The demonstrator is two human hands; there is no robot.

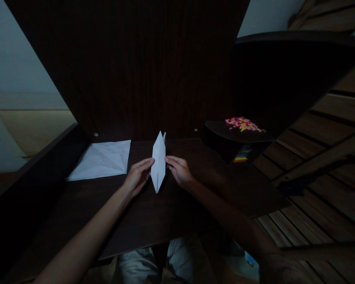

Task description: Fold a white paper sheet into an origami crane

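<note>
In the head view, the stack of creased white sheets [103, 159] served as the landmark; the folded white paper [158, 161] was to the right of that stack, near it yet apart, over the dark desk [121, 232]; whether it rested on the wood or was held just above it, I could not tell. Its long axis ran away from the person, one pointed end toward the body and nearer than the stack's front edge, the other pointed end reaching a little beyond the stack's back edge and leaning slightly right; a slit split the nearer half along that axis, and a thin second point showed beside the far tip. The left hand [138, 173] was between the stack and the paper, its thumb on the long edge facing the stack; the right hand [180, 170] was on the side away from the stack, its thumb at the opposite edge; neither hand was nearer, since both touched the paper around mid-length, so the axis lay across the line joining the thumbs. Each hand was closed in a light pinch on the paper, though the fingertips underneath were hidden; farther right of the stack, well apart, small colourful pieces [242, 123] lay heaped on a curved shelf [215, 127].
</note>
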